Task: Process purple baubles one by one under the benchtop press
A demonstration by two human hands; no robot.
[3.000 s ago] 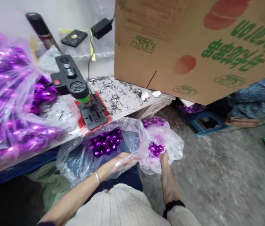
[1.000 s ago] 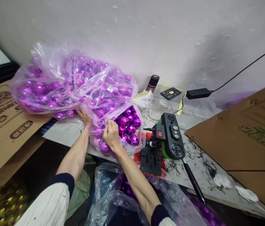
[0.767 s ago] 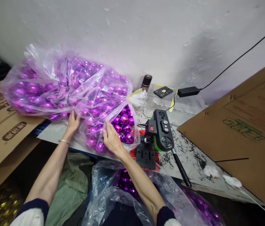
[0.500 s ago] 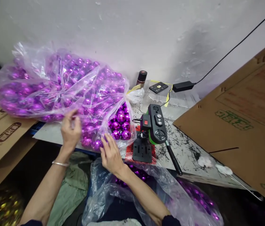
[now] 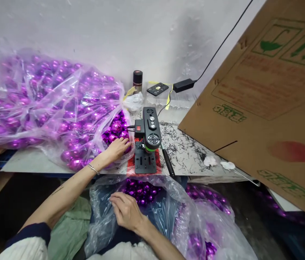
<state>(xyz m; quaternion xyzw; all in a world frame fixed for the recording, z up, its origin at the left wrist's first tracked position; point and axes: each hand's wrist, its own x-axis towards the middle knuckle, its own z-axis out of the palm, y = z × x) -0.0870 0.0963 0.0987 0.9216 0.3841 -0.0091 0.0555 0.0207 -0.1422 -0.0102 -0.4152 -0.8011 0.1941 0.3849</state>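
Note:
A large clear plastic bag (image 5: 33, 97) full of shiny purple mirror-ball ornaments lies on the table at the left. My left hand (image 5: 118, 148) reaches into its opening, fingers stretched over the purple balls (image 5: 116, 126); its fingertips touch them. Below the table edge, a second clear plastic bag (image 5: 100, 209) lies across my lap, with purple balls (image 5: 141, 191) in it. My right hand (image 5: 127, 209) is over this bag with its fingers curled together; what they hold, if anything, is hidden. A black device (image 5: 152, 126) with round grilles and buttons stands beside my left hand, above a slotted black plate (image 5: 145, 159).
Behind the device are a dark spray can (image 5: 137, 81), a black patterned card-like object (image 5: 157, 89) and a black power adapter (image 5: 183, 85) with a cord. A black handle (image 5: 168, 162) juts toward the table edge. Black scraps (image 5: 184, 141) litter the tabletop. A big cardboard box (image 5: 249, 108) leans at the right.
My left hand has moved right, from the outside of the large bag into its opening. My right hand has left that bag and come down to the lap bag. The view has shifted right.

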